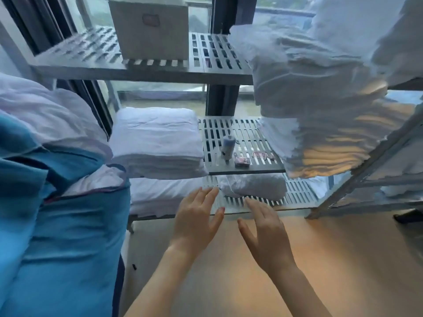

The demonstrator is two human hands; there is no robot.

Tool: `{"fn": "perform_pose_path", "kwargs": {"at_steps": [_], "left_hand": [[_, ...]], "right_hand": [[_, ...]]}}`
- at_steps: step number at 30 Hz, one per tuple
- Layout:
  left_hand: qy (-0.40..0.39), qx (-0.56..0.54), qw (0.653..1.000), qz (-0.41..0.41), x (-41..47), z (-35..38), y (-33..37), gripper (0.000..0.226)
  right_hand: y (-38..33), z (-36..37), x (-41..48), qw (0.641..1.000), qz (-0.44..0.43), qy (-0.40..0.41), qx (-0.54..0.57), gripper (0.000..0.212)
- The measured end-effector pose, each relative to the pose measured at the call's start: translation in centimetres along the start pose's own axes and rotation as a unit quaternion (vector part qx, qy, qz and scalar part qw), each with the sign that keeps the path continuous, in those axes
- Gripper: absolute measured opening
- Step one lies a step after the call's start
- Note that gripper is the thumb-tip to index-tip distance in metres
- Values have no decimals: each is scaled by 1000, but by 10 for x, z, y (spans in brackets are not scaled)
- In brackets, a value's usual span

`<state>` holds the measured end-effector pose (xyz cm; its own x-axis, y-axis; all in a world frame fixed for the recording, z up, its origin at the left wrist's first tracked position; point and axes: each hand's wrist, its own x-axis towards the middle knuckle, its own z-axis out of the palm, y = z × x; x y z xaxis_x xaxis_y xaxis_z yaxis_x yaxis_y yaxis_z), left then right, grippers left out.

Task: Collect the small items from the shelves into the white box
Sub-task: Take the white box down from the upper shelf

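Note:
A white fabric box (151, 28) stands on the top slatted shelf (215, 53). On the middle shelf (249, 133) lie small items: a white-and-blue bottle (227, 147), a pinkish packet (242, 161) and a small striped comb-like piece (261, 154). My left hand (195, 219) and my right hand (265, 234) are both stretched forward with straight fingers, below the middle shelf and in front of the bottom shelf (297, 195). Neither hand holds or touches anything.
Folded white linen (158, 138) fills the left of the middle shelf. A tall white towel stack (315, 106) hangs at the right. A wrapped white bundle (254, 186) lies on the bottom shelf. Blue and white bedding (57, 202) piles up at my left.

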<state>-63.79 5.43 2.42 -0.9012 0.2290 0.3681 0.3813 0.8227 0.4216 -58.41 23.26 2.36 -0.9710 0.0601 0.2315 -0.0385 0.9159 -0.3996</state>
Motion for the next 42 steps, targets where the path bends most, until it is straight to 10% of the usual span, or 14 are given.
{"fn": "perform_pose_path", "kwargs": {"at_steps": [16, 28, 42], "left_hand": [[-54, 39, 997, -45, 81, 7, -81, 55], [-33, 53, 971, -231, 175, 47, -86, 50], [185, 137, 962, -149, 302, -47, -83, 48]], "right_hand": [[-8, 49, 142, 997, -71, -30, 30, 54], [29, 94, 297, 966, -206, -140, 75, 52], [-64, -6, 433, 878, -387, 61, 274, 41]]}}
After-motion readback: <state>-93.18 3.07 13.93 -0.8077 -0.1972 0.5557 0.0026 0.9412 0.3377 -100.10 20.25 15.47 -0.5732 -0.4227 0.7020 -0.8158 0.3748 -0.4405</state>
